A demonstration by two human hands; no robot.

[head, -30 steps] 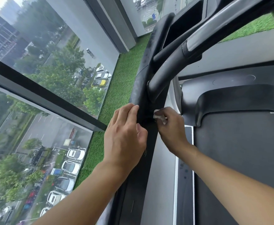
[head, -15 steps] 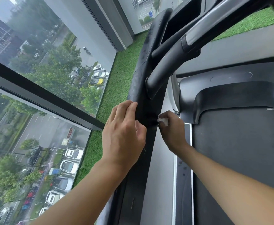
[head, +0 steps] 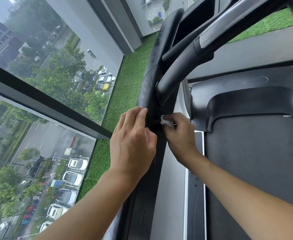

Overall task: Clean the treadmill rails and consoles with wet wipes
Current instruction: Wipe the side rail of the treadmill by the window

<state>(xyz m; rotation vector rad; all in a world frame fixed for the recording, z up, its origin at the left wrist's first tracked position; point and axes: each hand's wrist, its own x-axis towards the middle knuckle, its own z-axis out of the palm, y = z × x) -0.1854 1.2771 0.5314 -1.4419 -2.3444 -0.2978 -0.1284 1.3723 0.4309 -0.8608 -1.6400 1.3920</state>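
Observation:
A black treadmill side rail (head: pixel 149 80) runs up the middle of the view toward the console (head: pixel 192 23). My left hand (head: pixel 133 141) rests on the rail's left edge with its fingers straight along it. Just right of it, my right hand (head: pixel 180 134) pinches a small crumpled white wet wipe (head: pixel 165 121) and presses it against the rail's right side, below where a curved black handlebar (head: pixel 177 70) joins the rail. Most of the wipe is hidden inside the fingers.
A tall window (head: pixel 46 75) with a dark frame bar lies to the left, above a strip of green artificial turf (head: pixel 124 94). The dark running belt (head: pixel 255 161) and motor cover (head: pixel 246 97) are on the right. A silver handlebar section (head: pixel 216 30) crosses above.
Both hands have slid slightly down the rail relative to the handlebar joint, the right hand keeping the wipe against the rail's side. The view has shifted a little.

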